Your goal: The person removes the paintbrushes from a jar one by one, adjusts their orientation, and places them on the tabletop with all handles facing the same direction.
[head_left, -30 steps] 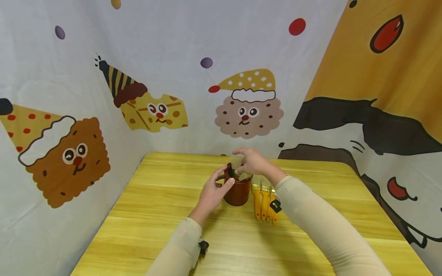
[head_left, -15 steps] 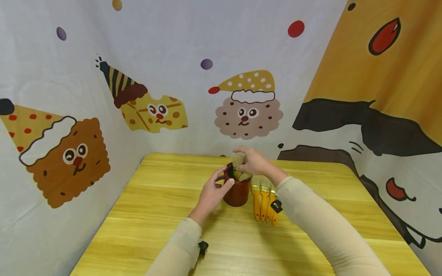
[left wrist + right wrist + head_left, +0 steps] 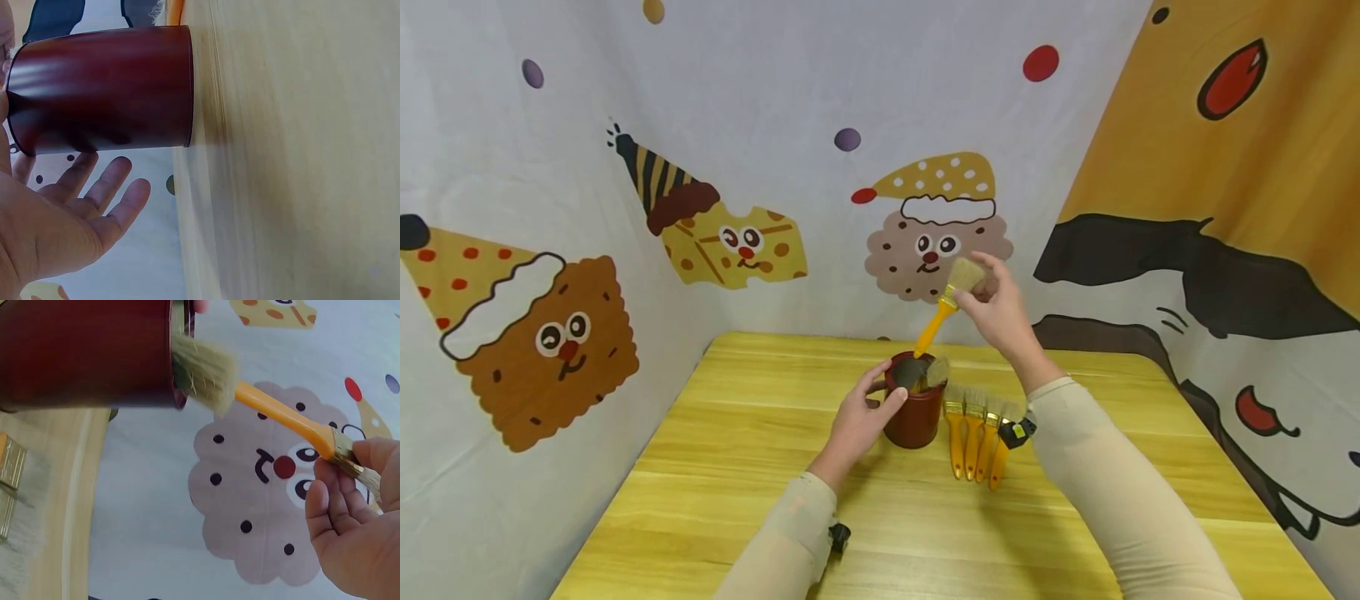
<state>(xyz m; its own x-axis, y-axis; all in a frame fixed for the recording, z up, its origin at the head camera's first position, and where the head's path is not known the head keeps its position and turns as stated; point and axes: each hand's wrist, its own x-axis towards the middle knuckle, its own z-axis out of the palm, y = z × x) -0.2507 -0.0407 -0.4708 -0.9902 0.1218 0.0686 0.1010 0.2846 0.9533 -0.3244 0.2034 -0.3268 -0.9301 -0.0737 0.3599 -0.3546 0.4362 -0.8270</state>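
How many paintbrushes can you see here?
6, perhaps more hidden: one brush pinched by its bristles in the right hand, at least one brush in the red cup, and four lying on the table beside the cup.

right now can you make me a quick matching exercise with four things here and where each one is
Things:
1 raised brush
2 red cup
3 row of brushes
4 left hand

Places:
a flat on the table, right of the cup
b pinched by the bristle end in the right hand
c against the cup's left side
d upright on the table, bristles showing in it

Pairs: 1-b, 2-d, 3-a, 4-c
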